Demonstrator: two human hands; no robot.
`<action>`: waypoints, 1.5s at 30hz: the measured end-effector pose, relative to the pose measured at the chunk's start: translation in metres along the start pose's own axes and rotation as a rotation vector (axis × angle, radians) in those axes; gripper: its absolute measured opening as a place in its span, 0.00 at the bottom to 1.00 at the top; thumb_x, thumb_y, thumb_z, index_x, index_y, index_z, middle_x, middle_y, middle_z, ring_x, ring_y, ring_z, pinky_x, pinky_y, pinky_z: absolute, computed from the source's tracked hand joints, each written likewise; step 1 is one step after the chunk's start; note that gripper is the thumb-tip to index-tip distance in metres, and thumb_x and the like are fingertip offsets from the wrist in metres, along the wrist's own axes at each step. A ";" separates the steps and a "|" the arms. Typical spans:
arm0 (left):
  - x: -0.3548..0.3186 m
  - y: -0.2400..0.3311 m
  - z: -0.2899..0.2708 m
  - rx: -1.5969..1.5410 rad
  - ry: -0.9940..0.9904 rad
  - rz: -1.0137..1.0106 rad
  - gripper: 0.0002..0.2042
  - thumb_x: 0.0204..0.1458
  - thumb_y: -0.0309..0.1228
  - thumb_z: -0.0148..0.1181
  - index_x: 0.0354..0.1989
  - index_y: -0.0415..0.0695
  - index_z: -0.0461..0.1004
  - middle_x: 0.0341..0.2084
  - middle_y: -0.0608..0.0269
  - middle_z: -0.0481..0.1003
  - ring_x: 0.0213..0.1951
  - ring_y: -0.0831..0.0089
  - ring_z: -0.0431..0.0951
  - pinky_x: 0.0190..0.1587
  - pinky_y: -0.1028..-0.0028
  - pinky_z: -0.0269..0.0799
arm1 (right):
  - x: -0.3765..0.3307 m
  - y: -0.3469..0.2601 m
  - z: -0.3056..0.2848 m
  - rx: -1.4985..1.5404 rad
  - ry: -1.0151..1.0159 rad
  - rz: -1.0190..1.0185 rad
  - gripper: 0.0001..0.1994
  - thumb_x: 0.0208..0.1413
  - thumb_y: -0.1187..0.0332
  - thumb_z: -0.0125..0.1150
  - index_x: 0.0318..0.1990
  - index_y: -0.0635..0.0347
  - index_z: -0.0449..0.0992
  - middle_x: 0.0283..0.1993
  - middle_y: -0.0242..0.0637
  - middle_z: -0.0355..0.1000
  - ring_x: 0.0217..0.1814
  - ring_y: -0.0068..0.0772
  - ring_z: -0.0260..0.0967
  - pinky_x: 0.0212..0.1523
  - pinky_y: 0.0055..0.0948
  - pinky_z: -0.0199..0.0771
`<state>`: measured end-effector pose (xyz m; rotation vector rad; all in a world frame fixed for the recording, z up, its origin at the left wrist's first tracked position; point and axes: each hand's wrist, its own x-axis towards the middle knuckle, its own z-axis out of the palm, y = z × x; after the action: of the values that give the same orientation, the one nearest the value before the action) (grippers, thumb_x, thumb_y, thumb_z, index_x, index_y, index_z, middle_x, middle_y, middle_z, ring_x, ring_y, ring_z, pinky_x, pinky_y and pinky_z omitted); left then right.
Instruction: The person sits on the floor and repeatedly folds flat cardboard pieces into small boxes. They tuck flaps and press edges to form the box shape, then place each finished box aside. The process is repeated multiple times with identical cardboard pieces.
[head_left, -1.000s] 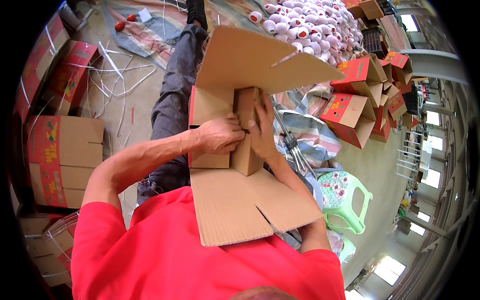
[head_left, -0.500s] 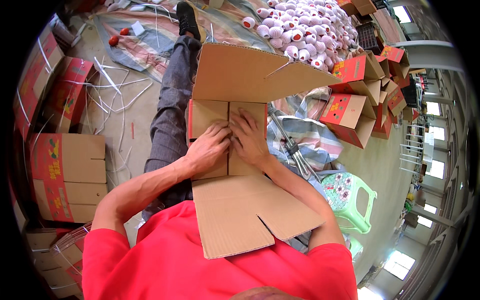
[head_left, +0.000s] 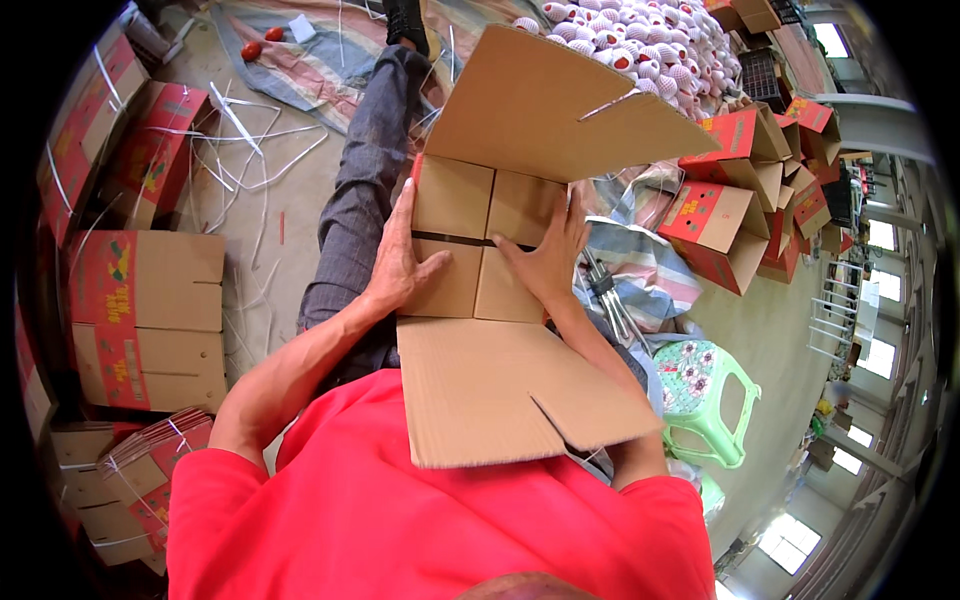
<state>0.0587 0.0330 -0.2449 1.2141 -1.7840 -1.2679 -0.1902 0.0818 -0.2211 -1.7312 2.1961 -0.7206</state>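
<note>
Hands lie flat and spread on a cardboard box [head_left: 480,240] held over the person's lap. The left hand [head_left: 400,262] presses its open palm along the box's left edge, thumb reaching across the lower left inner flap. The right hand [head_left: 548,262] rests with fingers fanned on the inner flaps to the right of the middle seam, close to the left thumb but apart from it. Neither hand pinches or grips anything; both press down on folded flaps.

Box is plain brown corrugated card. Four inner flaps meet in a cross, with a dark slit running across between the upper and lower pair. One large outer flap [head_left: 560,115] stands up on the far side; another outer flap [head_left: 510,400] spreads toward the person's red shirt [head_left: 400,520] and covers part of it.

Under the box shows a leg in grey trousers [head_left: 365,190], stretched toward a striped sheet [head_left: 300,60] on the floor. White plastic straps [head_left: 240,130] lie scattered to the left, beside flattened red-printed cartons [head_left: 150,300]. To the right stand open red cartons [head_left: 720,220] and a green plastic stool [head_left: 710,400]. Beyond the raised flap lies a heap of fruit in white foam nets [head_left: 640,45].
</note>
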 end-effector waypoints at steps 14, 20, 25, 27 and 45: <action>0.029 0.012 0.020 0.091 -0.299 0.127 0.52 0.49 0.33 0.73 0.80 0.40 0.45 0.77 0.41 0.54 0.75 0.43 0.56 0.77 0.56 0.54 | -0.093 0.037 -0.008 -0.179 0.164 0.239 0.44 0.51 0.53 0.77 0.72 0.64 0.64 0.78 0.68 0.47 0.80 0.66 0.46 0.77 0.56 0.51; 0.009 0.017 -0.028 0.237 -0.254 0.421 0.41 0.55 0.29 0.67 0.77 0.36 0.54 0.74 0.36 0.57 0.73 0.42 0.61 0.73 0.55 0.59 | -0.085 0.044 -0.008 -0.090 0.182 0.027 0.21 0.53 0.63 0.74 0.51 0.64 0.82 0.77 0.50 0.58 0.82 0.66 0.41 0.78 0.61 0.47; -0.046 0.054 -0.087 -0.025 -0.392 0.815 0.40 0.51 0.26 0.67 0.75 0.41 0.59 0.69 0.35 0.65 0.64 0.37 0.72 0.62 0.47 0.70 | -0.086 0.047 -0.006 -0.075 0.203 0.030 0.20 0.52 0.63 0.74 0.51 0.64 0.82 0.77 0.50 0.59 0.82 0.65 0.43 0.78 0.60 0.50; -0.073 0.052 -0.089 -0.273 -0.540 0.692 0.40 0.52 0.29 0.68 0.76 0.42 0.58 0.67 0.36 0.67 0.59 0.41 0.74 0.60 0.48 0.71 | -0.084 0.044 -0.006 -0.069 0.218 0.009 0.20 0.52 0.64 0.74 0.50 0.64 0.82 0.76 0.50 0.59 0.82 0.64 0.44 0.78 0.59 0.50; 0.079 0.124 -0.058 0.689 -0.335 1.173 0.28 0.54 0.35 0.58 0.68 0.56 0.75 0.72 0.64 0.67 0.76 0.53 0.58 0.79 0.45 0.42 | -0.081 0.047 0.011 -0.075 0.275 -0.113 0.24 0.57 0.63 0.72 0.59 0.62 0.76 0.78 0.50 0.58 0.79 0.63 0.51 0.76 0.59 0.55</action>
<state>0.0400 -0.0470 -0.1103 0.0339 -2.6331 -0.1488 -0.2030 0.1646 -0.2634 -1.9049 2.3422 -0.9668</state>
